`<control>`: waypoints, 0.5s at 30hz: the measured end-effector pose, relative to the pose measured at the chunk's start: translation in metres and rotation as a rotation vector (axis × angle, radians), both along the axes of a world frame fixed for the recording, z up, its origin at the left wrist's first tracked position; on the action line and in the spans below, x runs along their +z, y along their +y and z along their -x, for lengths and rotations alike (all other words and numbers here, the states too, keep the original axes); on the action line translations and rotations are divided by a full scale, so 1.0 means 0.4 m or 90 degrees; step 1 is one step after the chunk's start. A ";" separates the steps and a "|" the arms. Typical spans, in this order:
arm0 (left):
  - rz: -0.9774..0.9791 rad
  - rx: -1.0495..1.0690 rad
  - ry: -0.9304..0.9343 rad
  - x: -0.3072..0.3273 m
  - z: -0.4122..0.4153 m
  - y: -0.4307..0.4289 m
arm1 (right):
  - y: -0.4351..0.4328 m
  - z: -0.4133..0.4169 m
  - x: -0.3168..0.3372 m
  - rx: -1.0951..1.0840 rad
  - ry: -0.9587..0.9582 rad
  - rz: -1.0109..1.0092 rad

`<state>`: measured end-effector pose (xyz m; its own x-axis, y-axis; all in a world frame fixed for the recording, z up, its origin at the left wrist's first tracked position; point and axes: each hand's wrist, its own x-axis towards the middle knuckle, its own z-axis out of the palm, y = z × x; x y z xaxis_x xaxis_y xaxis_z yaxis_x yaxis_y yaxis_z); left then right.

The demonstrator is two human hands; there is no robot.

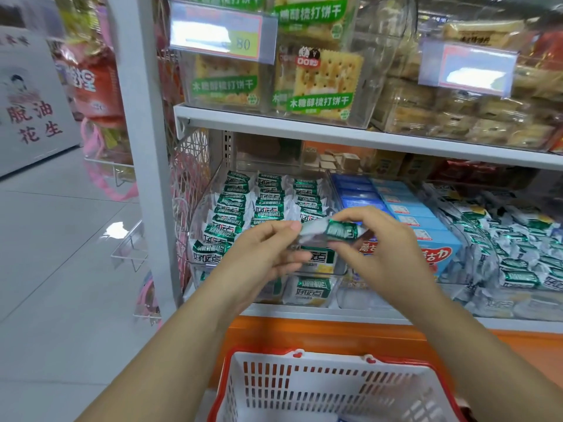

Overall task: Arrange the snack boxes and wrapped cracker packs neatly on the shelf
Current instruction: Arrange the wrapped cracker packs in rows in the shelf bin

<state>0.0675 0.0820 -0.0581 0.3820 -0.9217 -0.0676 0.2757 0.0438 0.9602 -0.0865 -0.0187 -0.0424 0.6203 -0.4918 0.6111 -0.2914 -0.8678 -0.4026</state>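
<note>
Both hands meet in front of the shelf: the left hand (265, 254) pinches one end of a green-and-white cracker pack (333, 232), and the right hand (384, 248) curls round the other end, holding it level just above the clear bin (195, 217) of matching packs. Judged step: placing a single pack; the next move calls for lowering it upright into line with the standing rows, clear of the blue snack boxes (405, 214) alongside
</note>
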 end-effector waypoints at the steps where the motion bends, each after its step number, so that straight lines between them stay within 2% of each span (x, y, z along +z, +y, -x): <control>1: -0.006 0.027 -0.072 0.002 -0.008 0.004 | -0.012 -0.001 0.007 -0.023 0.021 -0.031; 4: -0.041 0.160 -0.392 -0.002 -0.042 0.012 | -0.048 -0.005 0.006 -0.089 0.164 -0.046; 5: -0.053 0.184 -0.466 -0.006 -0.051 0.013 | -0.056 -0.008 0.001 -0.091 0.205 -0.032; 9: -0.070 0.216 -0.568 -0.025 -0.074 0.013 | -0.075 -0.022 -0.049 -0.090 0.337 0.093; 15: -0.107 0.265 -0.740 -0.036 -0.112 0.022 | -0.078 -0.021 -0.103 -0.085 0.319 0.285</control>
<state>0.1124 0.0908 -0.0724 0.5553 -0.7287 0.4009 -0.7458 -0.2229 0.6278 -0.0783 -0.0500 -0.0836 0.8324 -0.3505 0.4293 -0.4655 -0.8625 0.1983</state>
